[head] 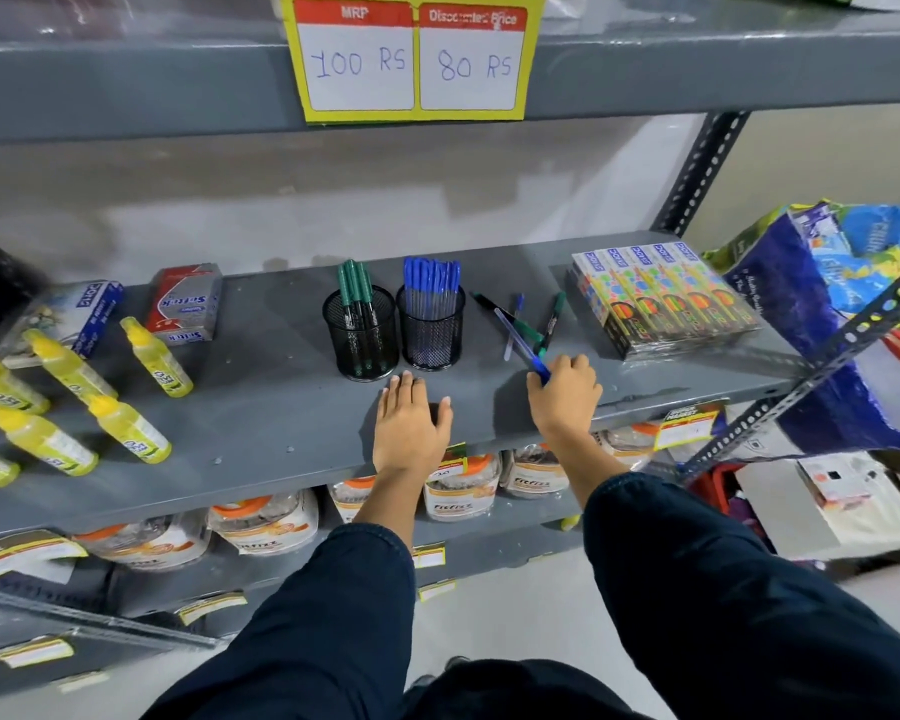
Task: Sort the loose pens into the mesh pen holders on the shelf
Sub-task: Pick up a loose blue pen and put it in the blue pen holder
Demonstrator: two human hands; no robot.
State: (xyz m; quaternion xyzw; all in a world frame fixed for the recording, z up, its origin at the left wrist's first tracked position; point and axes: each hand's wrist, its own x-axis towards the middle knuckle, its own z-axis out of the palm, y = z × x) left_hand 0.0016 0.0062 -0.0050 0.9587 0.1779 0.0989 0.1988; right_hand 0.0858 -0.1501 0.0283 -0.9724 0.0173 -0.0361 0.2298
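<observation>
The grey shelf point(261, 407) carries 2 mesh holders mid-depth: the left holder point(360, 337) has green pens, the right holder point(430, 330) blue ones. Nearer the front edge, the left hand point(411, 426) lies flat, fingers spread, holding nothing. The right hand point(565, 389) has its fingers closed around a blue pen point(523, 345), lifted from the 3 or so loose pens point(533, 319) toward the right edge. Likely next: carry it left, tip it upright, and drop it into the blue holder.
</observation>
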